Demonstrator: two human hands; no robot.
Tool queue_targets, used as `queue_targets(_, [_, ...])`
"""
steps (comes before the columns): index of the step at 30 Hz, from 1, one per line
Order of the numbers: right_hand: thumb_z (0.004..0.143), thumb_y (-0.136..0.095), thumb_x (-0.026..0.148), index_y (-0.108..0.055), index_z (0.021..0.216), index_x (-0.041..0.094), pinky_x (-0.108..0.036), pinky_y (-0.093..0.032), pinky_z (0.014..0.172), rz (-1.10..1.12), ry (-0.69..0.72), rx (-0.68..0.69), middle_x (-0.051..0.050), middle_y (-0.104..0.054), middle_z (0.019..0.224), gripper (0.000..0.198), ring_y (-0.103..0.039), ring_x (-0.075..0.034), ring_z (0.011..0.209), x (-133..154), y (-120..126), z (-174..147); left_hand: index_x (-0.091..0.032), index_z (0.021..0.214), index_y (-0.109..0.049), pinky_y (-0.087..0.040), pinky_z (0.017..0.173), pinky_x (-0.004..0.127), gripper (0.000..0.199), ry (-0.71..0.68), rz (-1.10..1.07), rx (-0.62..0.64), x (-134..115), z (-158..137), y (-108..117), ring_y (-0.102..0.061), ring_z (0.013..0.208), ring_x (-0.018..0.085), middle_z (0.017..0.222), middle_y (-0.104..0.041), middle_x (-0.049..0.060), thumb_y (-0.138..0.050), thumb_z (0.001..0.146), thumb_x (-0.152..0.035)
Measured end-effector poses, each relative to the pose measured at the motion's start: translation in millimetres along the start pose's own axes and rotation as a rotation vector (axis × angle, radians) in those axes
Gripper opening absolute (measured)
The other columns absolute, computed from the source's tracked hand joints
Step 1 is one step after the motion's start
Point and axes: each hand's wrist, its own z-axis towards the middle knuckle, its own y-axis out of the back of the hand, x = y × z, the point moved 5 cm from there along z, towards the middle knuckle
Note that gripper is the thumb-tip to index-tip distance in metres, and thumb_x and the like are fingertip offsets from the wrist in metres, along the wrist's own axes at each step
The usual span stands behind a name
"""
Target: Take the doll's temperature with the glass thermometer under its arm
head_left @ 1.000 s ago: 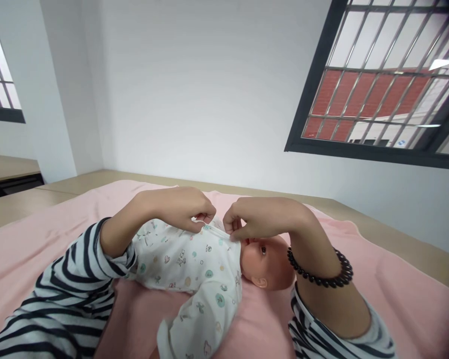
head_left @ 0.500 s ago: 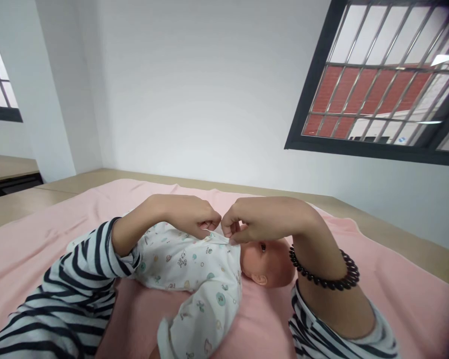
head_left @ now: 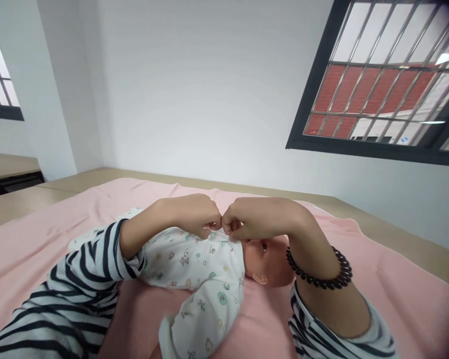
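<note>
A baby doll (head_left: 267,262) lies on its back, its head towards the right. It wears a white long-sleeved baby outfit (head_left: 187,259) printed with small animals and dots. At the upper chest, just below the doll's chin, my left hand (head_left: 196,214) pinches the outfit's front edge. My right hand (head_left: 260,218) is closed on the same edge, nearer the neck, and its fingers meet those of the left. Between my fingers the fastening is too small and hidden to make out. One sleeve of the outfit stretches towards me, while my right hand covers part of the doll's face.
A pink cloth (head_left: 389,279) with soft creases is spread under the doll over a wooden table (head_left: 310,197). Behind stands a white wall (head_left: 202,89) with a barred window (head_left: 374,89) at the right. Another table (head_left: 7,162) stands at far left.
My left hand has shifted slightly right, so its fingers now touch those of my right hand. The outfit's front edge is pulled a little closer together.
</note>
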Motion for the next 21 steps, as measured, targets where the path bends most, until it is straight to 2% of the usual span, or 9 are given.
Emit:
queue_targets(4, [0.082, -0.057, 0.018, -0.061, 0.081, 0.018, -0.027, -0.032, 0.059, -0.001, -0.022, 0.026, 0.002, -0.059, 0.070, 0.004, -0.046, -0.010, 0.062, -2.0, -1.9, 3.6, -0.017, 0.062, -0.038, -0.019, 0.057, 0.036, 0.026, -0.074, -0.102, 0.088, -3.9, 2.4, -11.7, -0.028, 0.054, 0.015, 0.056, -0.039, -0.003, -0.061, 0.072, -0.010])
queue_targets(9, [0.083, -0.058, 0.020, -0.059, 0.077, 0.017, -0.026, -0.030, 0.057, 0.005, -0.014, 0.009, 0.003, -0.054, 0.065, 0.007, -0.042, -0.009, 0.059, 0.4, -0.5, 1.4, -0.018, 0.065, -0.042, -0.024, 0.057, 0.035, 0.027, -0.078, -0.117, 0.079, -9.2, 0.0, -7.2, -0.031, 0.055, 0.013, 0.060, -0.044, -0.004, -0.067, 0.076, -0.015])
queue_targets(15, [0.085, -0.058, 0.017, -0.059, 0.079, 0.017, -0.027, -0.031, 0.057, -0.010, -0.085, 0.026, 0.002, -0.057, 0.068, 0.006, -0.045, -0.010, 0.061, 3.3, 0.3, -2.5, -0.018, 0.069, -0.044, -0.030, 0.063, 0.034, 0.033, -0.033, 0.065, 0.097, -14.3, 4.7, -10.4, -0.033, 0.059, 0.014, 0.065, -0.051, -0.003, -0.073, 0.083, -0.025])
queue_targets(19, [0.083, -0.057, 0.015, -0.061, 0.080, 0.017, -0.027, -0.032, 0.059, 0.007, -0.103, 0.023, 0.001, -0.059, 0.071, 0.006, -0.048, -0.011, 0.064, 0.2, 0.4, -3.7, -0.017, 0.084, -0.059, -0.039, 0.078, 0.036, 0.014, -0.039, 0.199, 0.097, -18.1, 6.0, -12.4, -0.047, 0.069, 0.017, 0.086, -0.067, 0.002, -0.068, 0.090, -0.026])
queue_targets(21, [0.083, -0.056, 0.015, -0.063, 0.082, 0.017, -0.027, -0.031, 0.060, 0.030, -0.102, 0.017, 0.001, -0.062, 0.075, 0.008, -0.050, -0.012, 0.066, -2.3, 0.5, -4.9, -0.016, 0.085, -0.061, -0.040, 0.082, 0.038, 0.012, -0.029, 0.253, 0.106, -18.5, 3.5, -10.2, -0.049, 0.068, 0.018, 0.084, -0.067, 0.004, -0.064, 0.092, -0.025])
